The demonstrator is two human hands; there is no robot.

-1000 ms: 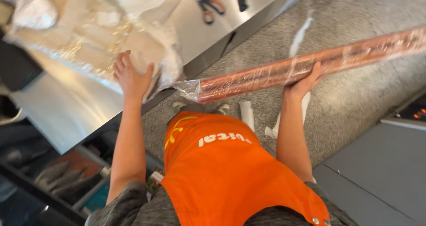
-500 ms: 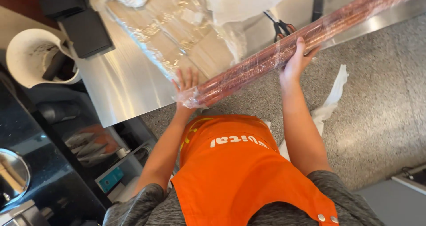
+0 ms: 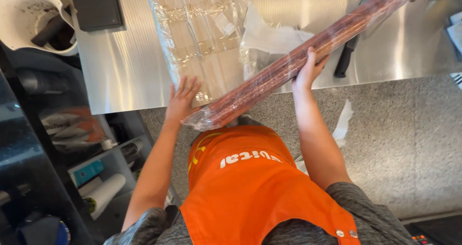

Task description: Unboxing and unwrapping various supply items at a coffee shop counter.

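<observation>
A long bundle of red-brown sticks wrapped in clear plastic [image 3: 308, 57] runs diagonally from my chest up to the far right over the steel table [image 3: 120, 76]. My right hand [image 3: 308, 72] grips it around the middle. My left hand [image 3: 182, 100] has its fingers spread and rests flat near the bundle's near end, on a clear plastic package [image 3: 202, 38] that lies on the table. The bundle's loose plastic end sits just beside my left palm.
A white bucket with dark tools [image 3: 33, 19] and a black box [image 3: 96, 4] stand at the far left. A black-handled knife [image 3: 345, 60] lies under the bundle. Shelves with rolls [image 3: 103, 192] sit below the table. White paper scraps [image 3: 342, 125] lie on the speckled floor.
The bundle has swung up and over the table, now lying over the clear package. My left hand has moved onto the package edge near the bundle's end. The view has shifted left.
</observation>
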